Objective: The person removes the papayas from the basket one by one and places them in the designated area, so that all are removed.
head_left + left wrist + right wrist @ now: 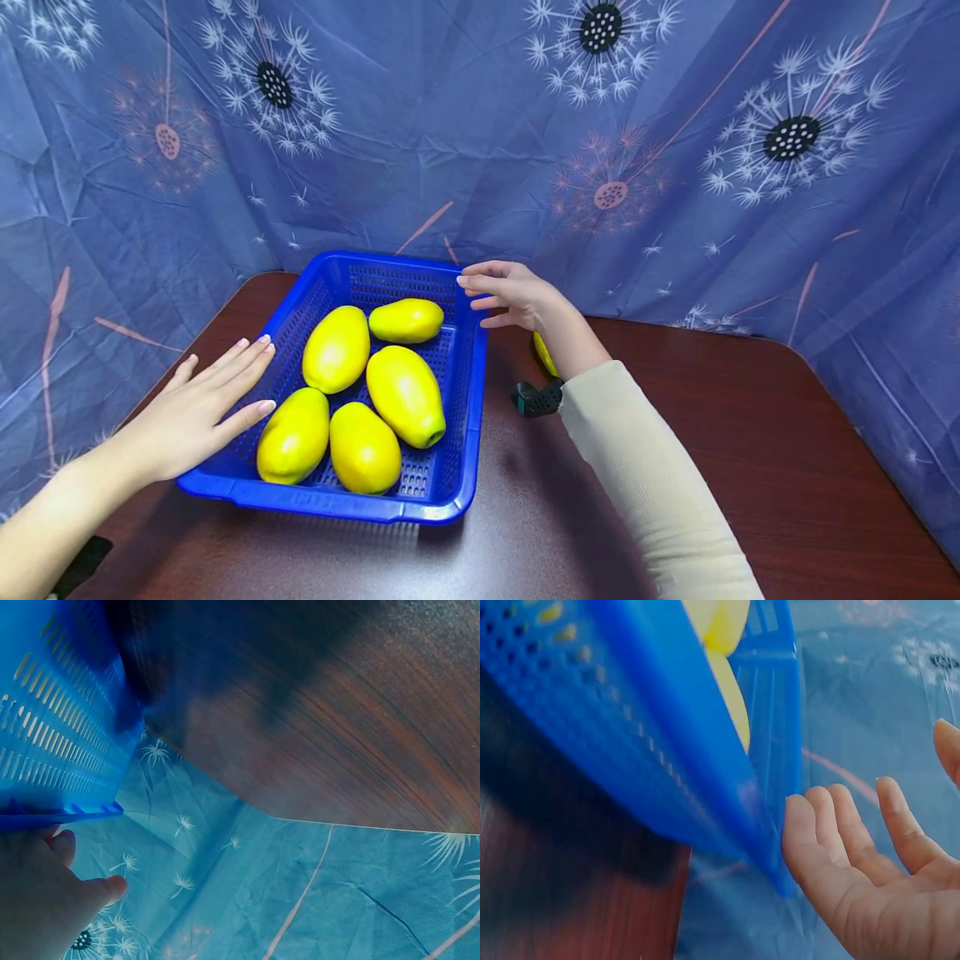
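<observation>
A blue plastic basket (pixel 315 502) with slotted walls holds several smooth yellow fruits (pixel 335 350) that look like papayas. My left hand (pixel 198 412) lies palm down over the basket's left rim, its fingers nearly straight and its thumb spread apart. In the left wrist view, part of that hand (pixel 41 892) shows up against the rim. At the far right corner is my right hand (pixel 513 293), with loosely bent, spread fingers and nothing in them. Its fingertips come close to the rim in the right wrist view; whether they touch it, I cannot tell.
The basket stands on a dark reddish-brown wooden table (pixel 720 433). Another yellow object (pixel 544 354) is mostly hidden behind my right wrist. A black wrist device (pixel 538 400) hangs under the right sleeve. Blue dandelion-print cloth (pixel 450 125) surrounds the table's back and sides.
</observation>
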{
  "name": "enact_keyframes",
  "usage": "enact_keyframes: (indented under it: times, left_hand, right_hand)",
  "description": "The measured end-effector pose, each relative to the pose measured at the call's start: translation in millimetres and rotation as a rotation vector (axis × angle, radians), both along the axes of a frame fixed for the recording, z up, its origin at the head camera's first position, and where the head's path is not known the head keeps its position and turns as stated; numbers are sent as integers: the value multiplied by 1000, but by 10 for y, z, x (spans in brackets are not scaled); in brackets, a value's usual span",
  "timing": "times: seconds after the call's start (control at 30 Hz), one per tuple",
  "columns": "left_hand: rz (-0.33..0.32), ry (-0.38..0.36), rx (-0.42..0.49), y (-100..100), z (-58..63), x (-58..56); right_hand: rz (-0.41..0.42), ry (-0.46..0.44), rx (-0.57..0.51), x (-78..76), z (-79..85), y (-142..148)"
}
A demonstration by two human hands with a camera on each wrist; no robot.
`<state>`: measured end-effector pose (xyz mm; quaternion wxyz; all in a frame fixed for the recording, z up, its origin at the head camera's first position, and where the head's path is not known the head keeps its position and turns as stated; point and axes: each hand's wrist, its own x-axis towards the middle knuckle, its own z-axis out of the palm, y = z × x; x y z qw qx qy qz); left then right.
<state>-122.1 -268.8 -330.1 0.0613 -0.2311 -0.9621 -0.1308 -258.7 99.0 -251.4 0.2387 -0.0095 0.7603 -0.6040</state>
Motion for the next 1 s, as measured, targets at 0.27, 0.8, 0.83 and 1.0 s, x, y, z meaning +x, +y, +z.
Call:
enact_keyframes:
  times: [0.27,0.8,0.83,1.0]
  left_hand:
    - [0,0,2,3,-8,-11]
    - [6,-29,-5,-17,-20,-3]
    - [5,-26,-6,-17,-23,-4]
    - [-3,0,-5,-15,-28,-14]
  right_hand:
    - [8,-16,19,11,-88,-384]
    - [108,-103,132,119,-346,-657]
    - [131,-105,157,126,-359,-665]
    - [244,-102,284,151,-388,-695]
